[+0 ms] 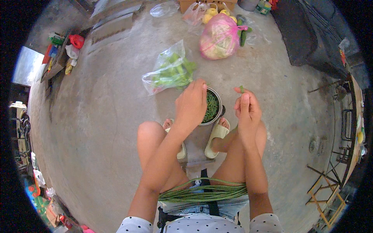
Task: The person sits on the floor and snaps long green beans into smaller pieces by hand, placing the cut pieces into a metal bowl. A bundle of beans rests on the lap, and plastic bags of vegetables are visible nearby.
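On the floor between my feet stands a round metal pot (220,112) holding cut pieces of green long beans (212,106). My left hand (191,102), fingers pinched together, is over the pot's left side; what it may hold is hidden. To the right of the pot, my right hand (247,109) has a short green bean piece (242,89) at its index finger. A bundle of long green beans (204,193) lies across my lap. Beyond my left hand, a clear plastic bag (172,71) contains leafy green vegetables.
Farther ahead lie a cabbage in a pink bag (220,38), green cucumbers (243,38), yellow produce (211,14) in a bag and a cardboard box (186,5). A dark cloth or sheet (300,35) is at the upper right. Folding metal frames (326,189) stand at the lower right.
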Motion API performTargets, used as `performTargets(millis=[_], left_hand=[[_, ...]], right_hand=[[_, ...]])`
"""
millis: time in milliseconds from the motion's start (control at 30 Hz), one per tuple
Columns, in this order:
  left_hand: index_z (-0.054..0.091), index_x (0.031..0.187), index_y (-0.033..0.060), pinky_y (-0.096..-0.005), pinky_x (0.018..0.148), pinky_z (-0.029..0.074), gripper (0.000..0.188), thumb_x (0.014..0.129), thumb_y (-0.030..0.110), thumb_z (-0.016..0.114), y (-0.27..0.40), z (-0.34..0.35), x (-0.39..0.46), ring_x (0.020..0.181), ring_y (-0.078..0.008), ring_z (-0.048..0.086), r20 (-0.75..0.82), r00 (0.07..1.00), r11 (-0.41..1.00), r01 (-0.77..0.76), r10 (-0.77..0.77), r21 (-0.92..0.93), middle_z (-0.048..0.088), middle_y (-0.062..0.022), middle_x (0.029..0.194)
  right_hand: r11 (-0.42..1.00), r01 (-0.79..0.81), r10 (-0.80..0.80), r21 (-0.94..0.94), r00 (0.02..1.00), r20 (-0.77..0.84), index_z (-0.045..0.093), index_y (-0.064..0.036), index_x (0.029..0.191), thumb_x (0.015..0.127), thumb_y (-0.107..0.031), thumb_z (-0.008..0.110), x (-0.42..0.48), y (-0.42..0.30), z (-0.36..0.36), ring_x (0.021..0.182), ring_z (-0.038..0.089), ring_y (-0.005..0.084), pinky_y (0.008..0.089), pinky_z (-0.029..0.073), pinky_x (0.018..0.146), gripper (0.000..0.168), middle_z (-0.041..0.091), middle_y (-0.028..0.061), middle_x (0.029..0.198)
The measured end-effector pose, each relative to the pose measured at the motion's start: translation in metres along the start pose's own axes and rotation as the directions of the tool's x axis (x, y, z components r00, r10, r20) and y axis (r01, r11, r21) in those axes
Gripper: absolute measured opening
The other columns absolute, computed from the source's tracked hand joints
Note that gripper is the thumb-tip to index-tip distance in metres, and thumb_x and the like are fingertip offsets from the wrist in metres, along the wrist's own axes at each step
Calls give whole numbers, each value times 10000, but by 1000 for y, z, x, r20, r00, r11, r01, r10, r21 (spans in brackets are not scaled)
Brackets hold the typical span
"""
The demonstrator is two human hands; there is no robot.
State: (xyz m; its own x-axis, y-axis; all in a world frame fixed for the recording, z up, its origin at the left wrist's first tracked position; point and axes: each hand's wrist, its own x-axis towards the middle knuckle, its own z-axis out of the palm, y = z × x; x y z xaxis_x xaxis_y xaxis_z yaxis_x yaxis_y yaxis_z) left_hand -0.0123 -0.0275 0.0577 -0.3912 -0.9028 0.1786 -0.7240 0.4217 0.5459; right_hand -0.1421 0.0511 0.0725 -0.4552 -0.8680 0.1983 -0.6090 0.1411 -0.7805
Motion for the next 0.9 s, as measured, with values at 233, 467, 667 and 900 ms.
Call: performTargets(millis=[233,467,667,900], left_hand=[[521,963,48,-439,681,458,218,882,216,409,-10,4,8,826,-338,571,163,982,984,68,-95,166,552,-136,925],[524,963,63,-381,697,444,202,856,226,469,7,-27,10,843,-290,568,-52,943,942,-331,329,-59,558,-116,950],[506,919,57,-406,626,430,155,842,190,491,1,-17,5,748,-317,554,-51,939,934,-343,339,-95,565,-119,826],[440,842,39,-411,513,407,132,859,166,472,18,-14,-5,633,-357,539,-106,936,924,-349,336,-154,532,-161,670]], right_hand=[[909,-134,120,394,991,60,518,-28,1033,913,-184,392,2,10,4,518,301,30,178,233,456,234,468,-19,666],[903,-260,213,341,962,170,480,-27,1003,889,-91,434,3,-1,1,734,470,71,201,377,661,139,549,28,837],[972,-62,41,225,994,98,532,-12,1013,862,-55,498,2,6,5,771,531,97,226,418,689,160,563,31,847],[945,264,-274,-195,961,-24,590,20,952,831,-59,533,-2,-7,-1,642,550,143,250,424,555,155,583,94,748]])
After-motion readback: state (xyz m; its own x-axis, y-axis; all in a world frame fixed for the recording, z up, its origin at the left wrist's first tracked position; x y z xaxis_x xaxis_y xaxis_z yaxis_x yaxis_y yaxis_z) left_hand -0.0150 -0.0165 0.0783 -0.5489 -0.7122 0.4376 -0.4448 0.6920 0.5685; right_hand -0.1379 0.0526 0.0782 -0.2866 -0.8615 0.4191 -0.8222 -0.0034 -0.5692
